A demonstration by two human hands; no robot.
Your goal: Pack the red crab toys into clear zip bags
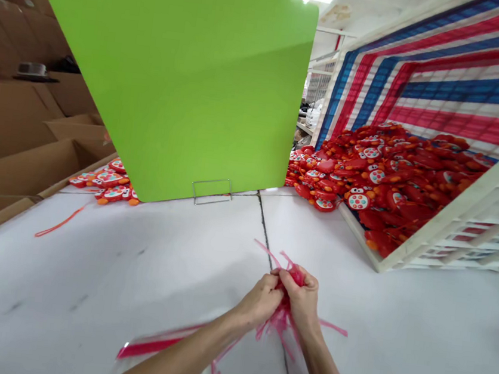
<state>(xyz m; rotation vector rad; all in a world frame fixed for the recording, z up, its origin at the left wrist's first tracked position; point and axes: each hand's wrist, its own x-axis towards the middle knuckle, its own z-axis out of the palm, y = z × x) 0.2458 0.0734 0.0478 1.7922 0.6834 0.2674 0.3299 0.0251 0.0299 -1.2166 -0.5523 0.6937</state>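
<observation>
Both hands meet low over the white table, just right of its centre seam. My left hand and my right hand are closed together on a tangled bunch of thin red straps. Strap ends stick out above the fingers and trail down and left across the table, blurred. A single loose red strap lies at the table's left edge.
A green divider board stands across the table on a wire foot. A large heap of red ladybird-shaped toys fills a white crate at right. A few more toys lie at left. Cardboard boxes line the left side.
</observation>
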